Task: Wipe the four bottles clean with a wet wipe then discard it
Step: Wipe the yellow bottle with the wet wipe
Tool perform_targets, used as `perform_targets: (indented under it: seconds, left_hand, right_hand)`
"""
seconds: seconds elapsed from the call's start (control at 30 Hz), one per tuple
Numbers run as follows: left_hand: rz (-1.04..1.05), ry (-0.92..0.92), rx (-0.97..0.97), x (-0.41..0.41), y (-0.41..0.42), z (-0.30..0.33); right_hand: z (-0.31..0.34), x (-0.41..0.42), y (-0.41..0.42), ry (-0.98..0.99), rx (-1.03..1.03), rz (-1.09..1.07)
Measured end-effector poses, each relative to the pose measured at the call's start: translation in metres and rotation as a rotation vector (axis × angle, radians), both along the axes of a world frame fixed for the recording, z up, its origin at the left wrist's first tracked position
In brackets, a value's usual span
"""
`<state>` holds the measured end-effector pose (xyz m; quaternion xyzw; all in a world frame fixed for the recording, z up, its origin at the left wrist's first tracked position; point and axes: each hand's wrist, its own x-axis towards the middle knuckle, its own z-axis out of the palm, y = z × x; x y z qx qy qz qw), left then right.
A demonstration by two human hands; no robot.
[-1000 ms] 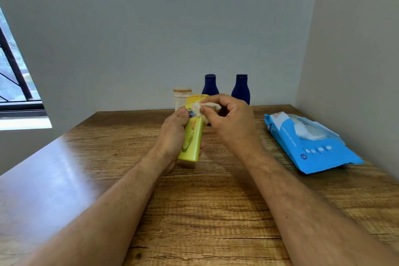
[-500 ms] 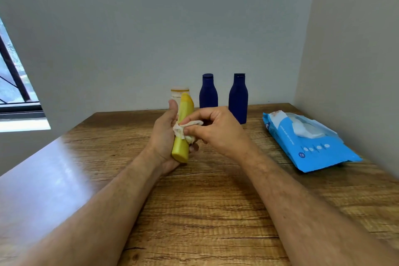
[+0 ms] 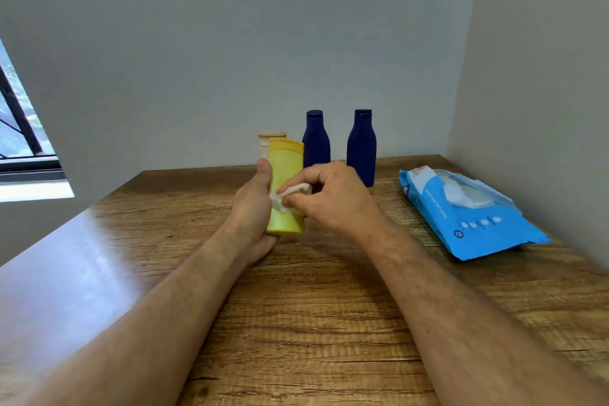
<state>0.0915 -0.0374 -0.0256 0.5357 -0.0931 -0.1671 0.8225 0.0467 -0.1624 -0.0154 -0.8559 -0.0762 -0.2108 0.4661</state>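
Observation:
My left hand (image 3: 252, 208) grips a yellow bottle (image 3: 286, 171) upright above the wooden table (image 3: 313, 323), cap end up. My right hand (image 3: 329, 198) pinches a crumpled white wet wipe (image 3: 290, 194) against the bottle's middle. Behind them, near the back wall, stand two dark blue bottles (image 3: 315, 140) (image 3: 362, 147). A pale bottle with a tan cap (image 3: 268, 138) stands at their left, mostly hidden by the yellow one.
A blue pack of wet wipes (image 3: 468, 217) lies at the right by the side wall, its flap open with a wipe showing. A window (image 3: 23, 138) is at the far left.
The yellow bottle has been turned in my left hand, showing its broad face again. My right hand with the wipe slid from the bottle's top down to its middle.

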Motion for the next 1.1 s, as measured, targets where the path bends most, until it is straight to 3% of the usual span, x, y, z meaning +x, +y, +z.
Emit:
perform_targets:
  seconds: [0.13, 0.4, 0.6, 0.77, 1.1]
  left_hand:
    - [0.031, 0.052, -0.019, 0.003, 0.002, 0.002]
    - [-0.084, -0.065, 0.111, -0.006, -0.003, -0.002]
    - [-0.058, 0.013, 0.004, -0.002, 0.002, 0.000]
    - [0.008, 0.099, -0.045, -0.001, 0.003, 0.001]
    - [0.014, 0.007, 0.144, -0.009, -0.005, 0.004]
  right_hand:
    - [-0.002, -0.001, 0.002, -0.014, -0.151, 0.015]
    - [0.000, 0.002, -0.008, -0.278, 0.029, -0.285]
    - [-0.001, -0.001, 0.000, -0.048, -0.047, 0.028]
    - [0.000, -0.001, -0.003, 0.058, -0.096, 0.129]
    - [0.002, 0.002, -0.009, -0.248, 0.054, -0.280]
